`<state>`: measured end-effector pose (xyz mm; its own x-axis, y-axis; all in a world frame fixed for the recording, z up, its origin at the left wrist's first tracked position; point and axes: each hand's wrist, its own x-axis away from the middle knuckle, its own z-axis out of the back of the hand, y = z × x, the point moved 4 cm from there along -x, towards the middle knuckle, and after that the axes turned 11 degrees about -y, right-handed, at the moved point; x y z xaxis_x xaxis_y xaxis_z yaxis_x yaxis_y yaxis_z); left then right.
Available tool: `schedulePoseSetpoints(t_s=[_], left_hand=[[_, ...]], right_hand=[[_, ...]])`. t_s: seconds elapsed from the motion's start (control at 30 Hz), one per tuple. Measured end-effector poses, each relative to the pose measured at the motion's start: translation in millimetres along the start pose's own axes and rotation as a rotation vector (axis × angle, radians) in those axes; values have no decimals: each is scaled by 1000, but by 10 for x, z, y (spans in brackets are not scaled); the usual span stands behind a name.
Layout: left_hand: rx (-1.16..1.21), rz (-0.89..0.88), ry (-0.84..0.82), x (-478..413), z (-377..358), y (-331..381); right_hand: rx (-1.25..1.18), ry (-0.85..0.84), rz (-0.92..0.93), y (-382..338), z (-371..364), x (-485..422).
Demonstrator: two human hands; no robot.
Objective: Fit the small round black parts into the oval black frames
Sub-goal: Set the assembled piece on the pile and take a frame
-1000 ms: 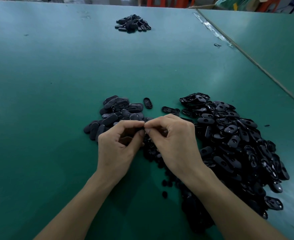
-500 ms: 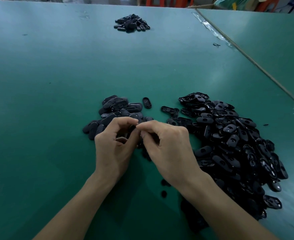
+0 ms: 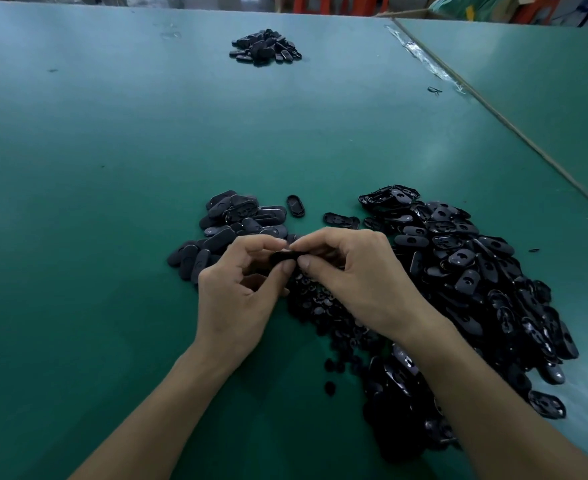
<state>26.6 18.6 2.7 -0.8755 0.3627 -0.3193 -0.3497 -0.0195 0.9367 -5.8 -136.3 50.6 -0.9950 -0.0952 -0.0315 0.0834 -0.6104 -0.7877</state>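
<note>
Nearest me, below my wrists, loose small round parts point(image 3: 330, 388) lie scattered on the green tabletop point(image 3: 112, 168). Just beyond them my left hand point(image 3: 237, 299) and right hand point(image 3: 361, 282) meet fingertip to fingertip. Each pinches one end of a single oval frame point(image 3: 283, 257) between thumb and forefinger, raised off the surface. Whether a round part already sits in it I cannot tell.

For a clean fit, I judge, the frame should be held level by its ends. The round part should be centred over the opening and pressed in squarely, never at a tilt.

Just right of my right hand spreads the large heap point(image 3: 476, 271) of frames. Just beyond my left hand lies a smaller pile point(image 3: 237, 220), with a lone frame point(image 3: 295, 205) beyond my fingertips. Well beyond both hands sits a third heap point(image 3: 264, 48). Past the tabltop's far edge stand red stools point(image 3: 320, 3), blurred.
</note>
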Motion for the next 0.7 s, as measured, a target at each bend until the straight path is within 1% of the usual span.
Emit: schedulePoseSetpoints(t_s=[0.2,0.4,0.7], left_hand=[[83,17,-14,4,-15,25],[105,47,-14,1,-14,5],[103,55,-29,-3,-16,9]], right_hand=[[20,-9,40,48,20,-5],[77,15,71,6,3,-9],[42,10,18,15,-39,3]])
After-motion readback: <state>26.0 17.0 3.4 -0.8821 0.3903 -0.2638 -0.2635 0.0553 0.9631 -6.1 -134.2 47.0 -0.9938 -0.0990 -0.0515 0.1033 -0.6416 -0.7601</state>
